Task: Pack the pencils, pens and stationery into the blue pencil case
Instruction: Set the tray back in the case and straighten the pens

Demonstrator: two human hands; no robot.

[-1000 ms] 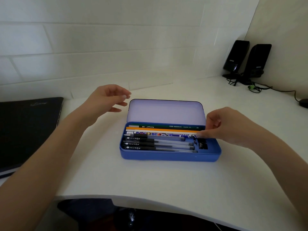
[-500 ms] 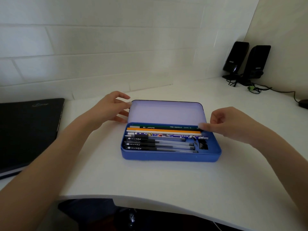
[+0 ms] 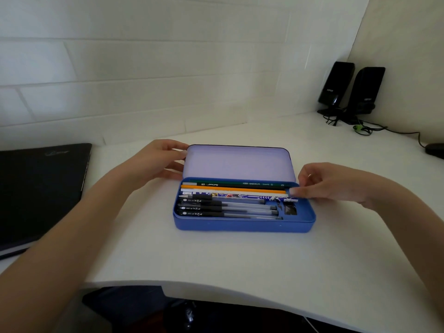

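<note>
The blue pencil case (image 3: 242,225) lies open in the middle of the white desk, its pale lid (image 3: 237,163) tilted up at the back. Inside lie a green pencil (image 3: 237,184), an orange pencil (image 3: 230,188), a white pencil (image 3: 223,192), a patterned blue pen (image 3: 237,195) and three black gel pens (image 3: 225,208). A small black item (image 3: 290,210) sits at the tray's right end. My left hand (image 3: 157,159) touches the lid's left edge with its fingertips. My right hand (image 3: 329,182) rests at the case's right end, fingertips on the pencil ends.
A closed black laptop (image 3: 38,188) lies at the left. Two black speakers (image 3: 350,90) with cables (image 3: 374,128) stand in the back right corner, and a dark object (image 3: 436,150) sits at the right edge. The desk's front edge curves near me.
My left hand has moved right and down until its fingertips touch the lid's left edge. My right hand has let go of the patterned pen and shifted slightly back along the case's end.
</note>
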